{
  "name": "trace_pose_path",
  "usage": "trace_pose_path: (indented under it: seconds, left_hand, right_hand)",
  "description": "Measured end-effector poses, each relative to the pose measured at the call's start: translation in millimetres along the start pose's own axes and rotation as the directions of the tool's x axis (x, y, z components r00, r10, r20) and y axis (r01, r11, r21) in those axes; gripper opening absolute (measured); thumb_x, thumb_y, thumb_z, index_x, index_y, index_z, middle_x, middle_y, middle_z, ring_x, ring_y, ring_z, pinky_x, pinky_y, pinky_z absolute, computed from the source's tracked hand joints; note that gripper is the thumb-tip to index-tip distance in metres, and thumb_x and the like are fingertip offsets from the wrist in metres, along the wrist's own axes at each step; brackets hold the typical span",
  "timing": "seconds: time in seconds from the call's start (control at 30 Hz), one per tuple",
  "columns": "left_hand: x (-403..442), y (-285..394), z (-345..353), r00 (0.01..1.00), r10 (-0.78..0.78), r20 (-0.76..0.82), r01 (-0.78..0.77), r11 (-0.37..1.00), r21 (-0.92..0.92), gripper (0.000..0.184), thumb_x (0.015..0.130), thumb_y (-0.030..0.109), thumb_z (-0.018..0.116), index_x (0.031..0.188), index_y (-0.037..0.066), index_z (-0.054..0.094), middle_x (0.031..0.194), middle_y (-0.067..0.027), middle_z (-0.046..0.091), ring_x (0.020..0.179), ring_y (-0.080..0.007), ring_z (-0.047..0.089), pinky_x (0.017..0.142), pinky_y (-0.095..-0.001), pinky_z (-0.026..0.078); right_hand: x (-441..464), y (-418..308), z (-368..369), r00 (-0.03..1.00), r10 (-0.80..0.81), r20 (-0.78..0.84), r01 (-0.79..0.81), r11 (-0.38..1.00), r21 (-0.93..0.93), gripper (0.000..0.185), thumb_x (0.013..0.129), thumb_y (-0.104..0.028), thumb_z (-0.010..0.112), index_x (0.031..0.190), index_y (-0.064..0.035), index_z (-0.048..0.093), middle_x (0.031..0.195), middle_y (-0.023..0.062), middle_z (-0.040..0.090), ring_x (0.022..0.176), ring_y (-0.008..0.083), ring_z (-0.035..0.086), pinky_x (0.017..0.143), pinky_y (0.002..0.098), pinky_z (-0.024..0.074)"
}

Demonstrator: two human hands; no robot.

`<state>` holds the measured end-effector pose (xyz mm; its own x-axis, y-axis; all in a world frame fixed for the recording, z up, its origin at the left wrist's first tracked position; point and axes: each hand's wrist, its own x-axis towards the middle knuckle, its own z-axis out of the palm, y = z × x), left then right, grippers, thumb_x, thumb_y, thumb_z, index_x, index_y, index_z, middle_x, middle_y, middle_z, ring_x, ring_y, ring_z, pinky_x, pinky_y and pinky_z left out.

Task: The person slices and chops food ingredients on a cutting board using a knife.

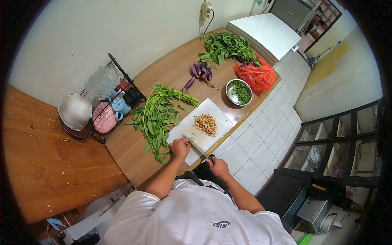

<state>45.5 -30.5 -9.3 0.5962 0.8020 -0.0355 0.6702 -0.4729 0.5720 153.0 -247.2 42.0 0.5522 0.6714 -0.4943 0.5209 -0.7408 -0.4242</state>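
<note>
My right hand (217, 166) grips the dark handle of a kitchen knife (197, 147), whose blade lies across the near part of a white cutting board (218, 135). Close to the blade's tip, my left hand (180, 148) rests at the board's left edge with its fingers curled together; whatever they may hold is hidden. A pile of finely chopped light-brown pieces (206, 124) sits on the board beyond the knife. Long-stemmed leafy greens (157, 118) lie along the board's left side. Farther back on the right stands a metal bowl (239, 92) of chopped greens.
Purple eggplants (201, 71), more leafy greens (226, 47) and a red plastic bag (259, 77) are at the far end of the wooden table (163, 75). A black dish rack (128, 87) with glasses and cups stands left, against the wall. A white chest (265, 34) adjoins the table's far end.
</note>
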Motion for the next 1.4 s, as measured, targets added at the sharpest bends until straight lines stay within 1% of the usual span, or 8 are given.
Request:
trace_pose_path:
  seconds: [0.1, 0.3, 0.63, 0.7, 0.83, 0.9, 1.23, 1.4]
  left_hand:
    - [-1, 5, -7, 1.000, 0.001, 0.004, -0.001, 1.000, -0.008, 0.009, 0.079, 0.026, 0.082, 0.081, 0.019, 0.076, 0.087, 0.0030, 0.074, 0.093, -0.0246, 0.065, 0.087, -0.0445, 0.042]
    - [-3, 2, -13, 0.999, 0.013, 0.053, -0.013, 1.000, -0.008, 0.011, 0.081, 0.030, 0.080, 0.086, 0.019, 0.080, 0.091, -0.0005, 0.074, 0.097, -0.0267, 0.066, 0.089, -0.0481, 0.045]
    - [-6, -4, -4, 0.998, 0.058, -0.026, -0.057, 0.998, 0.021, 0.009, 0.078, 0.025, 0.083, 0.083, 0.019, 0.081, 0.091, 0.0024, 0.073, 0.095, -0.0252, 0.065, 0.087, -0.0454, 0.043]
    - [-7, -3, -4, 0.998, 0.058, -0.020, -0.057, 0.998, 0.032, 0.008, 0.079, 0.026, 0.083, 0.083, 0.020, 0.081, 0.090, 0.0025, 0.073, 0.095, -0.0251, 0.065, 0.087, -0.0451, 0.043]
    - [-8, -3, -5, 0.997, 0.065, -0.032, -0.066, 0.998, -0.010, 0.008, 0.082, 0.028, 0.083, 0.084, 0.021, 0.081, 0.090, 0.0029, 0.074, 0.096, -0.0243, 0.065, 0.088, -0.0449, 0.043]
    - [-11, -5, -5, 0.997, 0.071, -0.037, -0.072, 0.997, -0.023, 0.008, 0.082, 0.029, 0.082, 0.084, 0.021, 0.082, 0.090, 0.0030, 0.074, 0.097, -0.0241, 0.065, 0.089, -0.0448, 0.043]
    - [-10, -7, -2, 0.999, 0.022, -0.043, -0.022, 1.000, 0.001, 0.008, 0.079, 0.027, 0.082, 0.081, 0.019, 0.080, 0.090, 0.0016, 0.074, 0.099, -0.0252, 0.065, 0.091, -0.0456, 0.043]
    - [-9, -4, -4, 0.999, 0.013, -0.033, -0.014, 1.000, -0.012, 0.009, 0.079, 0.028, 0.082, 0.083, 0.020, 0.080, 0.089, 0.0019, 0.073, 0.097, -0.0254, 0.066, 0.092, -0.0457, 0.043]
  right_hand:
    - [3, -3, 6, 0.992, 0.029, -0.122, -0.020, 0.997, 0.075, 0.050, 0.103, -0.053, 0.052, 0.103, -0.0064, 0.070, 0.089, 0.0248, 0.073, 0.089, 0.0458, 0.071, 0.079, 0.0559, 0.0555]
    - [-5, 19, 8, 1.000, 0.001, 0.007, -0.002, 0.974, 0.228, 0.053, 0.103, -0.055, 0.053, 0.102, -0.0049, 0.071, 0.089, 0.0269, 0.072, 0.088, 0.0478, 0.070, 0.080, 0.0559, 0.0541]
    - [-7, 12, -6, 0.998, -0.015, 0.057, 0.005, 0.987, 0.163, 0.053, 0.103, -0.055, 0.053, 0.102, -0.0058, 0.072, 0.093, 0.0261, 0.073, 0.092, 0.0460, 0.070, 0.082, 0.0551, 0.0544]
    - [0, 8, -5, 1.000, -0.011, 0.027, 0.010, 0.999, 0.039, 0.052, 0.103, -0.055, 0.053, 0.102, -0.0065, 0.072, 0.094, 0.0257, 0.073, 0.093, 0.0457, 0.070, 0.083, 0.0549, 0.0546]
    - [9, 3, 2, 0.993, -0.019, -0.118, 0.030, 0.995, 0.098, 0.050, 0.103, -0.052, 0.055, 0.101, -0.0043, 0.071, 0.086, 0.0263, 0.071, 0.085, 0.0474, 0.069, 0.077, 0.0540, 0.0544]
    - [13, 7, 6, 0.995, -0.013, -0.104, 0.037, 0.972, 0.232, 0.051, 0.103, -0.052, 0.056, 0.100, -0.0039, 0.071, 0.086, 0.0270, 0.071, 0.085, 0.0475, 0.069, 0.077, 0.0539, 0.0540]
    - [-16, 19, 4, 0.998, -0.003, 0.065, -0.005, 0.992, 0.127, 0.051, 0.103, -0.055, 0.053, 0.104, -0.0070, 0.072, 0.090, 0.0254, 0.072, 0.091, 0.0464, 0.070, 0.081, 0.0549, 0.0547]
    - [-5, -2, -1, 0.997, -0.008, -0.071, 0.011, 0.999, 0.035, 0.053, 0.102, -0.055, 0.055, 0.100, -0.0046, 0.071, 0.087, 0.0251, 0.072, 0.086, 0.0459, 0.070, 0.078, 0.0540, 0.0547]
